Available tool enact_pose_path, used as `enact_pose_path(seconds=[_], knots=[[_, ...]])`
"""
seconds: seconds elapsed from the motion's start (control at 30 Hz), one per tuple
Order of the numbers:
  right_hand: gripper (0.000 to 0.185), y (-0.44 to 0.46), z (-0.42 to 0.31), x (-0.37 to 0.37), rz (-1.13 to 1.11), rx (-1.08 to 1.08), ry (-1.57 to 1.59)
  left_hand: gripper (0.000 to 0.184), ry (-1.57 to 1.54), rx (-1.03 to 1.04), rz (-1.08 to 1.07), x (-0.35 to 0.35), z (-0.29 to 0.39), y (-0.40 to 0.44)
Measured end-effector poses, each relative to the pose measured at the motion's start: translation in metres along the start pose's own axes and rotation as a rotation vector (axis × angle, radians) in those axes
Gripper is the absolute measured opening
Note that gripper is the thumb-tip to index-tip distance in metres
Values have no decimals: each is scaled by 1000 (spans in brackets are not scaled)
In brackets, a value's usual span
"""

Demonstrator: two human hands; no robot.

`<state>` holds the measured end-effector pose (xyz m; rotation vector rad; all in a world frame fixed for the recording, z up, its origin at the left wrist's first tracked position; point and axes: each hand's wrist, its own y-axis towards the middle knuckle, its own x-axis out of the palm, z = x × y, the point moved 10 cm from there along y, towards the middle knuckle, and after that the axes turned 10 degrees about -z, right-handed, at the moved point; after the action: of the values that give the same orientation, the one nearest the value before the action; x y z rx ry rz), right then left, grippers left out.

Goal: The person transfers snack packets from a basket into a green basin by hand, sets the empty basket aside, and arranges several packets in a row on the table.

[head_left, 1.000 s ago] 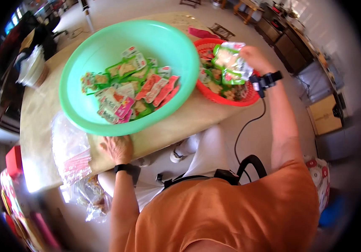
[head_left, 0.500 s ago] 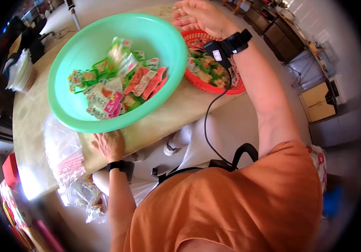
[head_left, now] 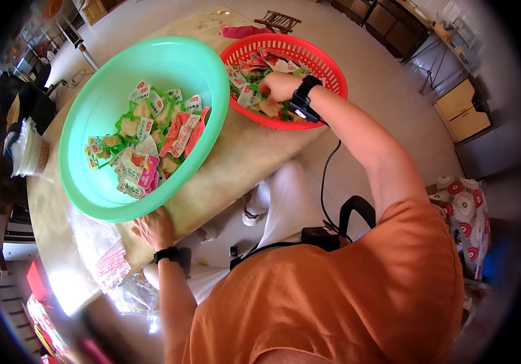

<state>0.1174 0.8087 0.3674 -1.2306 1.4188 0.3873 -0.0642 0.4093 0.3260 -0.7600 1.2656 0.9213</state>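
Lowered since a moment ago, the right hand (head_left: 281, 87) dips among the packets (head_left: 249, 95) in the basket (head_left: 332, 71); from my end I cannot tell whether it grips one. I see the left hand (head_left: 156, 228) loosely spread on the table (head_left: 254, 159), just beside the basin (head_left: 172, 59), which holds more packets.

Orange short-sleeved shirt (head_left: 333, 279), white trousers (head_left: 293, 200), black wristbands (head_left: 166, 253), thin black cable (head_left: 323, 182)

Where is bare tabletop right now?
Bare table lies between green basin, red basket and near edge; another patch lies beyond the basin. Crowded: left hand and plastic bag by the near edge; basket, with packets and right hand.
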Motion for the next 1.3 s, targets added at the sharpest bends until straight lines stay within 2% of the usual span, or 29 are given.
enact_pose_path(seconds=[0.03,0.1,0.13,0.2,0.23,0.4,0.47,0.5,0.57,0.6,0.7,0.77,0.87,0.9,0.93,1.0,1.07,1.17,1.23,1.3], knots=[[51,7,2,1,4,-3,8,42,8,3,4,-4,3,0],[56,14,-12,-10,120,-129,-67,45,24,-62,-192,5,2,2],[56,16,-14,-10,125,-130,-61,45,31,-60,-188,7,1,3],[59,15,-36,-4,79,-281,-59,45,35,-55,-144,8,-1,4],[59,18,-44,1,99,-318,-183,45,39,-53,-139,5,1,4],[52,11,-52,3,66,-172,-291,45,22,-48,-168,7,3,3],[39,16,-43,11,51,-133,-267,44,16,-43,-132,15,-3,4],[39,14,-43,12,52,-133,-268,44,9,-38,-96,13,-3,5],[30,1,-65,1,263,-294,-429,44,-10,-40,-88,12,-3,4],[30,3,-62,-1,264,-296,-430,44,-28,-41,-82,11,-4,4],[27,9,-54,-9,166,-341,-341,44,-39,-44,-69,12,-5,4],[22,11,-40,-30,144,-253,-51,44,-38,-40,-73,14,-7,5],[21,14,-31,-53,218,-173,102,44,-19,-30,-86,20,-9,8],[26,8,-31,-59,213,-40,206,44,-3,-28,-97,22,-11,9],[26,16,-30,-59,212,-45,204,44,-3,-33,-95,22,-12,9],[28,33,-29,-70,375,-105,106,43,0,-25,-76,21,-11,8],[24,58,-24,-63,322,-84,103,43,38,-32,-134,21,-10,9],[35,82,-11,-53,230,152,33,42,59,-2,-206,17,-3,9],[35,100,-9,-44,176,65,33,40,42,17,-223,23,-4,8],[35,126,-4,-29,81,-104,39,34,54,69,-79,21,-7,7]])
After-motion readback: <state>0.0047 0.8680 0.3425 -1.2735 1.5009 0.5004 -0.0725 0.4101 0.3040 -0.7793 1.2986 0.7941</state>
